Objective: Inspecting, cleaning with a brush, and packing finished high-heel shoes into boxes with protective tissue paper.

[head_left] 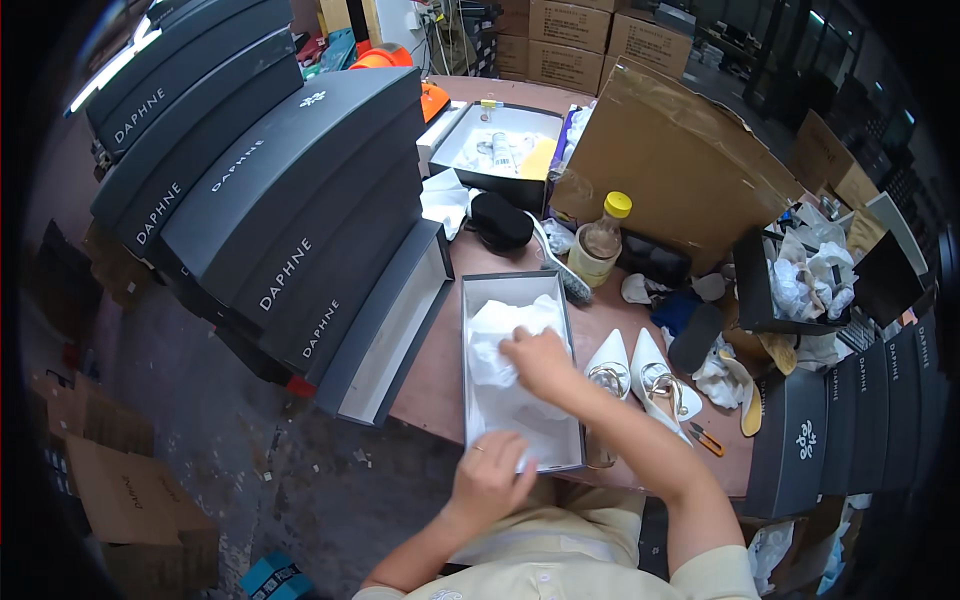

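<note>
An open grey shoe box (468,350) with a white inside lies at the table's front, in front of me. Crumpled white tissue paper (495,360) fills its far half. My right hand (540,365) reaches into the box from the right, its fingers closed on the tissue paper. At the box's near left corner is my left hand (490,478), fingers curled, with a bit of white by the fingertips; what it grips is partly hidden. Just right of the box stands a pair of white pointed shoes (648,365) with gold-coloured trim.
Tall stacks of dark shoe boxes (290,200) rise at the left, beside an open box lid (400,330). Behind are a yellow-capped bottle (597,245) and a black-edged tray (490,180). Orange-handled snips (706,440) lie at the right, near more shoe boxes (790,440).
</note>
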The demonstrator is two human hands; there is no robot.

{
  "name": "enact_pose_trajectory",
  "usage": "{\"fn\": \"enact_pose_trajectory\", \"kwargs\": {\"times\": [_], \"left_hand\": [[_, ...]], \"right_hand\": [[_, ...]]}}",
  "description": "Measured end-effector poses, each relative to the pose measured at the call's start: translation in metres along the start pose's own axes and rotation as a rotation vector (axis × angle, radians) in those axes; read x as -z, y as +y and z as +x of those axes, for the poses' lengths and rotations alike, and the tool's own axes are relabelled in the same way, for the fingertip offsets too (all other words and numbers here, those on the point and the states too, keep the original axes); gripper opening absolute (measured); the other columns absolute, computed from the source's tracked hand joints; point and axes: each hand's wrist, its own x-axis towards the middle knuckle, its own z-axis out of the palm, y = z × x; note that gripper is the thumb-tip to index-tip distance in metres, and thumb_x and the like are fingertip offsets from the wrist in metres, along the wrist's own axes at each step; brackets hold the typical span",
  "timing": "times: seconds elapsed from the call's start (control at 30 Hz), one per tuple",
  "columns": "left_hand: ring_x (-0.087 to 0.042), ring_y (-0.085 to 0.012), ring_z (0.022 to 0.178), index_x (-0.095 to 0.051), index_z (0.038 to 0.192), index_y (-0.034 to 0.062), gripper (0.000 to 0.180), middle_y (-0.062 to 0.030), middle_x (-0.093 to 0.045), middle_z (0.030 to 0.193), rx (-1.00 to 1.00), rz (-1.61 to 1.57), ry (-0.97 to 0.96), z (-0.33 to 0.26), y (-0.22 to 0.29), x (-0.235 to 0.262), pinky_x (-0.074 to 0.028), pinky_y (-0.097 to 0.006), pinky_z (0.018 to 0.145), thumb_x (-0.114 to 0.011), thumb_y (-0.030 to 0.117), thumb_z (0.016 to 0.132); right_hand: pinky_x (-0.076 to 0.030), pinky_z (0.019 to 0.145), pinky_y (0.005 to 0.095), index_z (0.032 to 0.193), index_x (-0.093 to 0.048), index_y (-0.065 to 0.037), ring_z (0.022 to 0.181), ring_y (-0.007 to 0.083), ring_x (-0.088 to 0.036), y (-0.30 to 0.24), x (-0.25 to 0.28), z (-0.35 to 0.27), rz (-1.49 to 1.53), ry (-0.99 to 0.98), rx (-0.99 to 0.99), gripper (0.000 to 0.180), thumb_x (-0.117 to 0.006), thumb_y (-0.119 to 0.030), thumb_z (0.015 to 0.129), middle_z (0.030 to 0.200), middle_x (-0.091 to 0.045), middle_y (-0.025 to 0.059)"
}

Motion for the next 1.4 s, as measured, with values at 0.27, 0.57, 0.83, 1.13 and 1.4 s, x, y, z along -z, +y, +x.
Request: {"fn": "enact_pose_trajectory", "kwargs": {"times": [0.27, 0.57, 0.83, 1.13, 1.4], "left_hand": [[-0.054, -0.0370, 0.100, -0.046, 0.118, -0.0077, 0.071, -0.0270, -0.048, 0.118, 0.168, 0.322, -0.369, 0.081, -0.056, -0.005, -0.045, -0.038, 0.088, -0.077, 0.021, 0.062], [-0.058, -0.0336, 0.095, -0.063, 0.102, 0.0035, 0.036, -0.0158, -0.063, 0.100, 0.103, 0.316, -0.718, 0.109, -0.102, -0.023, -0.047, -0.040, 0.081, -0.069, 0.020, 0.070], [-0.061, -0.0339, 0.084, -0.065, 0.101, 0.0076, 0.029, -0.0143, -0.062, 0.099, 0.176, 0.051, -0.468, 0.150, -0.069, 0.046, -0.048, -0.039, 0.077, -0.064, 0.012, 0.073], [-0.062, -0.0309, 0.086, -0.060, 0.092, 0.0010, 0.023, -0.0153, -0.061, 0.096, -0.221, -0.120, -0.053, 0.140, -0.041, 0.041, -0.049, -0.035, 0.070, -0.058, -0.010, 0.072], [-0.061, -0.0303, 0.062, -0.058, 0.091, 0.0015, 0.012, -0.0169, -0.058, 0.067, 0.145, -0.132, 0.153, 0.082, -0.070, 0.015, -0.044, -0.033, 0.054, -0.062, 0.011, 0.083]], "right_hand": [[-0.045, 0.064, 0.0245, 0.082, -0.063, 0.005, 0.071, 0.0123, -0.058, 0.107, 0.090, -0.099, 1.679, 0.959, -0.050, 0.026, -0.055, -0.019, 0.088, 0.081, -0.062, 0.0049], [-0.045, 0.062, 0.0233, 0.081, -0.062, 0.004, 0.068, 0.0088, -0.057, 0.142, 0.096, -0.160, 0.659, 1.297, -0.518, 0.007, -0.062, -0.004, 0.082, 0.076, -0.063, 0.0007], [-0.020, 0.101, 0.0643, 0.139, -0.031, -0.016, 0.138, 0.0370, -0.013, 0.055, 0.105, -0.125, -0.172, 0.327, -0.397, 0.091, -0.078, -0.031, 0.063, 0.146, -0.021, 0.0176], [-0.047, 0.079, 0.0295, 0.107, -0.061, 0.002, 0.088, 0.0168, -0.060, 0.055, 0.098, -0.036, 1.113, 0.514, -0.141, 0.049, -0.076, -0.030, 0.073, 0.095, -0.064, 0.0105], [-0.048, 0.073, 0.0244, 0.106, -0.060, 0.003, 0.082, 0.0092, -0.060, 0.064, 0.171, -0.069, 1.252, 1.071, 0.104, 0.023, -0.063, -0.007, 0.085, 0.092, -0.065, 0.0045]]}}
